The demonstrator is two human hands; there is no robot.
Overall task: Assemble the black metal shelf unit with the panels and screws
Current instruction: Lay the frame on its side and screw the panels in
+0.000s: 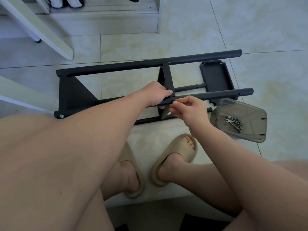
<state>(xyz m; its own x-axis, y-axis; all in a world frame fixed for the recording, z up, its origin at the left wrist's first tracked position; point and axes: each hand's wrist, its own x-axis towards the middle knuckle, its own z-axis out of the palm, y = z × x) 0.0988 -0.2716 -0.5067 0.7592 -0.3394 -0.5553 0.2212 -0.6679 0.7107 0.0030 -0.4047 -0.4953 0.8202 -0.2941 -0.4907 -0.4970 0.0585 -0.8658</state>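
Note:
The black metal shelf unit point(133, 65) lies on its side on the tiled floor, with black tubes joined by an end panel point(73, 95) at the left and a middle panel point(167, 75). My left hand point(158, 95) grips the near upper tube point(216, 95) right at the middle panel. My right hand point(188, 109) pinches something small against that tube beside the joint; the item itself is hidden by my fingers. A loose black panel point(216, 77) lies flat at the right, under the tube ends.
A clear plastic tray point(250, 130) at the right holds several screws and a small wrench point(234, 123). My feet in tan slippers point(175, 157) are just below the frame. White furniture legs point(41, 29) stand at the upper left.

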